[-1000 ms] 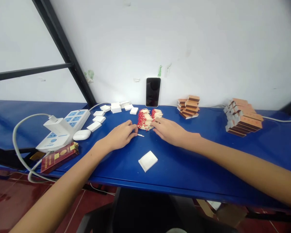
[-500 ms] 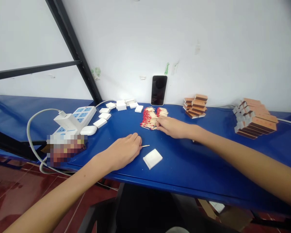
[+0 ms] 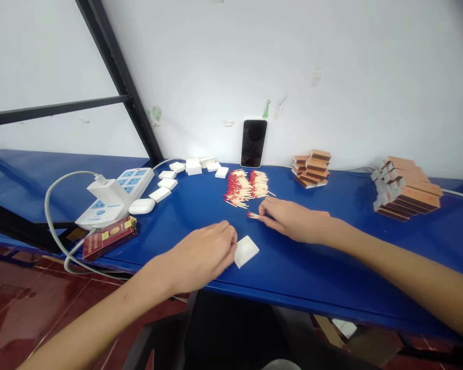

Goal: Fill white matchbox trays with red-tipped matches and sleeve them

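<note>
My right hand (image 3: 289, 218) pinches a few red-headed matches (image 3: 253, 215) above the table, their heads pointing left. Close to the front edge, my left hand (image 3: 206, 254) has its fingers curled together at the left side of a white matchbox tray (image 3: 247, 250). Its fingertips cover that side of the tray, and what they hold is hidden. Behind both hands, two groups of loose matches lie side by side: a larger left pile (image 3: 238, 187) and a smaller right pile (image 3: 259, 184).
More white trays (image 3: 160, 193) sit back left. A phone (image 3: 253, 144) leans on the wall. Brown matchboxes are stacked at back centre-right (image 3: 312, 169) and far right (image 3: 407, 187). A power strip (image 3: 137, 182), white earphone case (image 3: 142, 206) and dark red box (image 3: 110, 238) stand left.
My right hand has drawn back from the piles toward me with matches in its fingers. My left hand has moved right to the tray; the match that stuck out of it no longer shows.
</note>
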`<state>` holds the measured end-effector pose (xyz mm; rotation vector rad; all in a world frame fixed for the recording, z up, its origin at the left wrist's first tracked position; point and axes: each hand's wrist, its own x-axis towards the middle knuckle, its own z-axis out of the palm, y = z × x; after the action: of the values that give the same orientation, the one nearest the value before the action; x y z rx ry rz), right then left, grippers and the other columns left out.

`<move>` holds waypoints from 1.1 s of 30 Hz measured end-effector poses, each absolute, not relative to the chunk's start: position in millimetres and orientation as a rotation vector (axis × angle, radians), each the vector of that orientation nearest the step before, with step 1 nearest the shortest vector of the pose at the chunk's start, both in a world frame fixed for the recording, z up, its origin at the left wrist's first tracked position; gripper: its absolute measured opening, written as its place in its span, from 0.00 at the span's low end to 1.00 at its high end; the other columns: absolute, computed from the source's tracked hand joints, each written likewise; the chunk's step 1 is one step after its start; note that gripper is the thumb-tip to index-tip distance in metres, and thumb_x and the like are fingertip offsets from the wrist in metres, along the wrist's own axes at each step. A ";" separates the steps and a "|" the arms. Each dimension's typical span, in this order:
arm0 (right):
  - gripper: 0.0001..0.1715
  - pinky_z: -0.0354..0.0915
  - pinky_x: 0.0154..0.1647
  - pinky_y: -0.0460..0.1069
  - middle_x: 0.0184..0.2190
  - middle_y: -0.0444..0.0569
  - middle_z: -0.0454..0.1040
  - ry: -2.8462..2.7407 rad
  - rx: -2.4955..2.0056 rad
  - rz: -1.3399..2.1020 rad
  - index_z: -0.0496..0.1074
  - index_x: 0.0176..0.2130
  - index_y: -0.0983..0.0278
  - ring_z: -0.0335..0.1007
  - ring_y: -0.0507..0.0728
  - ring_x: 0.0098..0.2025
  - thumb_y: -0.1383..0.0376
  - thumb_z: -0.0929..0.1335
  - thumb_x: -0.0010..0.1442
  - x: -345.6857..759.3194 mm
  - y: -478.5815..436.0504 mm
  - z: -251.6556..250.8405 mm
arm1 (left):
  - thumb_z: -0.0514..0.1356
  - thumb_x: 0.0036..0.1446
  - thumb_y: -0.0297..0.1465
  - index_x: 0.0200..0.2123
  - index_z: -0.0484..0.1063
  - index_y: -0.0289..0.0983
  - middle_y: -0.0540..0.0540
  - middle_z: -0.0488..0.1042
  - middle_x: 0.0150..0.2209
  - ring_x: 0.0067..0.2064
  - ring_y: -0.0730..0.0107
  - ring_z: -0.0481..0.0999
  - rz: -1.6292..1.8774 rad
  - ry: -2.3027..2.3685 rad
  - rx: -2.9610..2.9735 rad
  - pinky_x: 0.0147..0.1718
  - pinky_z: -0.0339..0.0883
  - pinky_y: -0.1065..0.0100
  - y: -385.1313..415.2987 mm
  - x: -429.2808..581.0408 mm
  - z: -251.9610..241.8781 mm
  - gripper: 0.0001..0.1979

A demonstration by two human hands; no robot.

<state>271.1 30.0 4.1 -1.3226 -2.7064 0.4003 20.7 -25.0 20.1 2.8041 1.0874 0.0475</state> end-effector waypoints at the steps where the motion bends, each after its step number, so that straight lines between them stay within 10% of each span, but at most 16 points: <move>1: 0.11 0.61 0.37 0.51 0.37 0.50 0.71 -2.704 -1.296 0.419 0.64 0.38 0.62 0.66 0.57 0.36 0.60 0.58 0.70 272.4 25.7 4.4 | 0.47 0.70 0.31 0.38 0.67 0.36 0.43 0.72 0.39 0.37 0.63 0.73 0.063 1.081 2.801 0.38 0.66 0.62 -28.9 25.0 21.0 0.12; 11: 0.13 0.62 0.38 0.52 0.39 0.49 0.70 -2.700 -1.240 0.496 0.63 0.40 0.60 0.67 0.56 0.35 0.57 0.56 0.71 279.3 9.4 -4.3 | 0.57 0.63 0.43 0.37 0.75 0.36 0.45 0.73 0.34 0.31 0.64 0.69 0.305 1.252 2.848 0.42 0.56 0.54 -30.3 27.7 2.7 0.16; 26: 0.09 0.58 0.31 0.49 0.37 0.47 0.71 -2.864 -0.985 0.378 0.66 0.39 0.62 0.66 0.53 0.31 0.63 0.60 0.69 257.5 -0.7 23.0 | 0.65 0.52 0.50 0.49 0.71 0.38 0.43 0.74 0.42 0.43 0.55 0.73 0.669 1.317 2.625 0.39 0.69 0.57 -29.4 18.8 -11.1 0.28; 33: 0.10 0.51 0.26 0.50 0.39 0.49 0.72 -3.094 -1.037 0.001 0.70 0.41 0.66 0.67 0.53 0.29 0.66 0.61 0.70 230.3 -3.8 33.2 | 0.62 0.60 0.31 0.49 0.71 0.39 0.47 0.76 0.46 0.44 0.62 0.74 0.740 1.218 2.564 0.45 0.70 0.60 -26.5 19.6 -15.1 0.13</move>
<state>230.3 -3.8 33.2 -1.0367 -3.0938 0.0012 19.6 -26.5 -15.1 2.5643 1.2181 0.7404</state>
